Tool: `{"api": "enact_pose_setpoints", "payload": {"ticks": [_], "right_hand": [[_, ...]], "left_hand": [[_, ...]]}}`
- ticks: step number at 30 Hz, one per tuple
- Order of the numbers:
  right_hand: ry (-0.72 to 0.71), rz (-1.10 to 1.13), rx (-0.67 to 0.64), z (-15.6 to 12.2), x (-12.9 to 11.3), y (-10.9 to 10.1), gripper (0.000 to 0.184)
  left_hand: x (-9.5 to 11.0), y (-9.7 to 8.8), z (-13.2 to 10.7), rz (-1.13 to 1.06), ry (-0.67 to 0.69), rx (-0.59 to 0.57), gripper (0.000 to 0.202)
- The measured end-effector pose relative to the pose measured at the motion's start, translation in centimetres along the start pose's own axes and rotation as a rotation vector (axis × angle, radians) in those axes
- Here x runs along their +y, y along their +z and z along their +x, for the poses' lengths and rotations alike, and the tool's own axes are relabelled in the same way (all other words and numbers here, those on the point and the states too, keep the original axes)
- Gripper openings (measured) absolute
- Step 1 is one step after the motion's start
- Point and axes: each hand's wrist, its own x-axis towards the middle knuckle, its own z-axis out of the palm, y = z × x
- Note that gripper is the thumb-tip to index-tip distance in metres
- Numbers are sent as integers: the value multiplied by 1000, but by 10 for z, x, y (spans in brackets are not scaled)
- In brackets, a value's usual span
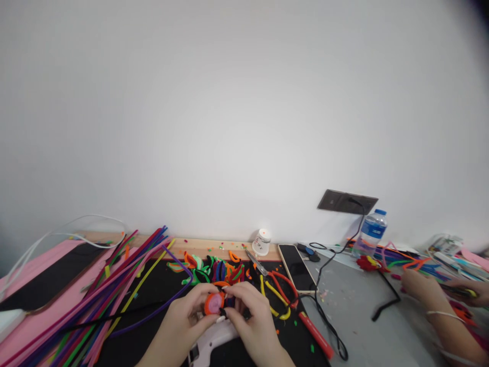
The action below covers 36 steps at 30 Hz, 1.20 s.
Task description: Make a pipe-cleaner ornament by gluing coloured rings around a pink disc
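My left hand [186,317] pinches a small round pipe-cleaner piece [214,303], orange around a pink centre. From the other side, the fingers of my right hand [252,315] close on its edge; something dark shows between them, too small to make out. Under my hands lies a white glue gun [214,340], partly covered by them. Just beyond are several bent pipe-cleaner pieces [219,270] in green, orange, red and blue. To the right of my right hand are red-handled scissors [280,285] and a bent yellow pipe cleaner [275,302].
Long pipe cleaners [110,306] spread across the left side. A white cup [262,242], a phone [298,267], a red stick-shaped object [316,335], a black cable [319,306] and a water bottle [370,233] are rightward. Another person's hands [418,288] work at far right.
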Motion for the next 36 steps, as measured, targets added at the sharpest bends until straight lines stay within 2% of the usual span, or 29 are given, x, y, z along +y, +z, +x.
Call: {"api": "enact_pose_setpoints", "payload": {"ticks": [7,12,16,20,23,32,34,36], "right_hand": [[13,-5,3,0,-1,-4,29],[54,-16,100,0,0,-8,29],[116,-23,162,1,2,-6,20],[180,-41,165,2,1,-3,9],[184,-61,139,3,-1,-3,16],[149,-195,-20,2,-1,-4,29],[172,-206,-79,2,-3,-4,26],[164,-207,-169,2,-8,-5,14]], "left_hand": [[2,0,0,19,11,9,24],[1,0,-2,-8,-4,27,22],[2,0,-1,-32,-23,60,22],[3,2,0,-75,-41,106,23],[2,2,1,-118,-30,162,22],[4,-3,7,-283,15,446,29],[5,-5,9,-308,21,503,32],[5,-9,12,-341,12,556,37]]}}
